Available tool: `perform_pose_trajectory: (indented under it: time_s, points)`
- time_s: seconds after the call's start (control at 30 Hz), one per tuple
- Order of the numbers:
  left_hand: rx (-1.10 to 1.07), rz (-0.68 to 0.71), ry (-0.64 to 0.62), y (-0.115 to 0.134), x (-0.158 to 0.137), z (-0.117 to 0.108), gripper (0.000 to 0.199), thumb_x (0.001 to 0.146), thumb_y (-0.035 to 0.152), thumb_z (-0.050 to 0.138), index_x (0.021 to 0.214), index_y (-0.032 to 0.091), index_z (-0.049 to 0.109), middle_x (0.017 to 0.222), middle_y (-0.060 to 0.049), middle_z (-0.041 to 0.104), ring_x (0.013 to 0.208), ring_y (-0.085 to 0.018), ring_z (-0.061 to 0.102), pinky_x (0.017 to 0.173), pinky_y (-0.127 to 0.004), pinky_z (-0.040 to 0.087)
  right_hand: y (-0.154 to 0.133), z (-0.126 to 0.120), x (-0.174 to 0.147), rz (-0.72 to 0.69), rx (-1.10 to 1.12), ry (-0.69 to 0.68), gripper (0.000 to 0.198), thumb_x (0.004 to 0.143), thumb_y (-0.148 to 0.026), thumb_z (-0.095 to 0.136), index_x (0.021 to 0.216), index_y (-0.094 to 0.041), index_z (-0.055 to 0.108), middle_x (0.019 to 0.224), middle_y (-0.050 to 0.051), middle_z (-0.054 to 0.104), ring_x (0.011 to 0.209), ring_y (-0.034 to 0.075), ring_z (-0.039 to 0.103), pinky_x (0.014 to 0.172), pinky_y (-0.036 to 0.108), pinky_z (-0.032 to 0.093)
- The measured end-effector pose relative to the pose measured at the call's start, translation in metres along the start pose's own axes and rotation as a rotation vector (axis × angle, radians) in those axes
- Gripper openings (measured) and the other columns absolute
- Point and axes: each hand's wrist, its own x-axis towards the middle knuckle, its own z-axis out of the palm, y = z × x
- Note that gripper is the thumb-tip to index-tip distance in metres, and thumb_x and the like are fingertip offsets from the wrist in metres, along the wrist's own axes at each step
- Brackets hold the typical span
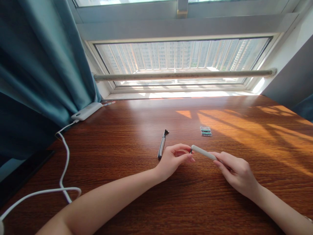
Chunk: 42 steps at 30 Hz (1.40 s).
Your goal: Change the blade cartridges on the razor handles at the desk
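Observation:
My right hand (237, 170) is closed around the lower end of a light grey razor (202, 151), which slants up and left over the table. At its far end, my left hand (171, 163) pinches the small dark razor head (191, 149) between thumb and fingers. Part of that head is hidden by the fingertips. Just beyond my left hand lies a second razor (161, 147), grey and black, its dark head pointing away from me. Farther off, above the held razor, a small clear pack of blade cartridges (205, 131) with green strips rests flat.
The brown wooden table (132, 130) reaches to the window, with a pale bar (183, 75) across it. At the left a white power bank (86, 111) with a white cable (66, 156) sits beside the blue curtain (53, 49). Sunlight patches cross the table's right side.

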Motion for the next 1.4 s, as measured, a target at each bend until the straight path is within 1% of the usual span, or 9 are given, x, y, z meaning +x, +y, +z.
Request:
perform_pose_trajectory:
  time_s: [0.2,0.37,0.47,0.6,0.7,0.83,0.93,1.07,1.4]
  points:
    - [0.109,0.04,0.076,-0.0012,0.0008,-0.0015,0.018,0.067,0.022,0.065,0.082,0.012,0.062,0.067,-0.004,0.064,0.064,-0.014,0.061,0.064,-0.026,0.048,0.0004,-0.0005,-0.0007,-0.02,-0.031,0.088,0.025,0.083,-0.018,0.047,0.106,-0.018,0.055,0.084,0.005,0.064,0.07,0.014,0.061,0.063,0.023,0.047]
    - [0.204,0.103,0.114,-0.0047,0.0026,-0.0036,0.019,0.065,0.023,0.067,0.081,0.013,0.065,0.077,-0.004,0.063,0.067,-0.012,0.058,0.063,-0.023,0.046,-0.0022,-0.0006,-0.0002,-0.044,-0.032,0.014,0.026,0.083,-0.017,0.046,0.108,-0.017,0.055,0.076,0.004,0.062,0.062,0.012,0.059,0.057,0.022,0.045]
    - [0.233,0.119,0.113,-0.006,0.0022,-0.0042,0.018,0.065,0.024,0.067,0.081,0.014,0.065,0.08,-0.005,0.062,0.07,-0.012,0.057,0.065,-0.023,0.045,-0.0025,-0.0009,0.0,-0.038,-0.024,0.063,0.026,0.083,-0.016,0.047,0.107,-0.017,0.055,0.079,0.004,0.062,0.066,0.012,0.059,0.06,0.022,0.045]
    - [0.259,0.138,0.103,-0.0056,0.0021,-0.0044,0.018,0.066,0.024,0.066,0.08,0.014,0.066,0.082,-0.005,0.061,0.072,-0.013,0.056,0.065,-0.023,0.045,-0.0011,-0.0014,-0.0005,-0.062,-0.041,0.012,0.027,0.082,-0.016,0.047,0.108,-0.017,0.055,0.076,0.003,0.061,0.062,0.012,0.059,0.058,0.022,0.045]
    - [0.275,0.139,0.09,-0.0044,0.0023,-0.0042,0.017,0.067,0.024,0.066,0.081,0.014,0.066,0.083,-0.006,0.061,0.075,-0.014,0.055,0.066,-0.024,0.045,-0.0007,-0.0012,-0.0006,-0.048,-0.047,0.09,0.026,0.082,-0.015,0.048,0.107,-0.017,0.055,0.081,0.005,0.062,0.067,0.013,0.06,0.062,0.022,0.045]
    - [0.251,0.151,0.065,-0.0026,0.0021,-0.004,0.016,0.067,0.023,0.066,0.08,0.014,0.067,0.086,-0.007,0.06,0.077,-0.014,0.055,0.066,-0.024,0.044,-0.001,-0.0008,-0.0003,-0.052,-0.052,0.024,0.027,0.083,-0.018,0.046,0.108,-0.018,0.055,0.075,0.003,0.062,0.062,0.012,0.059,0.057,0.022,0.045]
    - [0.249,0.167,0.061,-0.002,0.0021,-0.0048,0.018,0.064,0.021,0.068,0.081,0.015,0.068,0.086,-0.005,0.057,0.073,-0.011,0.052,0.065,-0.022,0.043,-0.0003,-0.001,0.0002,0.01,-0.082,0.104,0.025,0.083,-0.02,0.047,0.105,-0.017,0.057,0.077,0.003,0.062,0.064,0.013,0.06,0.06,0.022,0.045]
    - [0.162,0.127,0.101,-0.0021,0.0035,-0.0055,0.015,0.063,0.02,0.069,0.077,0.015,0.067,0.074,-0.001,0.056,0.068,-0.009,0.051,0.064,-0.021,0.042,0.0001,-0.001,0.0009,0.011,-0.063,0.128,0.023,0.082,-0.018,0.049,0.104,-0.018,0.056,0.077,0.002,0.063,0.064,0.012,0.06,0.059,0.021,0.045]
    - [-0.194,-0.021,0.121,-0.0056,0.0059,-0.0022,0.016,0.064,0.015,0.069,0.078,0.013,0.062,0.076,-0.004,0.067,0.07,-0.01,0.06,0.069,-0.022,0.046,-0.002,-0.0018,0.0003,0.005,-0.003,0.13,0.025,0.082,-0.015,0.049,0.105,-0.019,0.055,0.078,0.002,0.061,0.064,0.011,0.058,0.059,0.021,0.044]
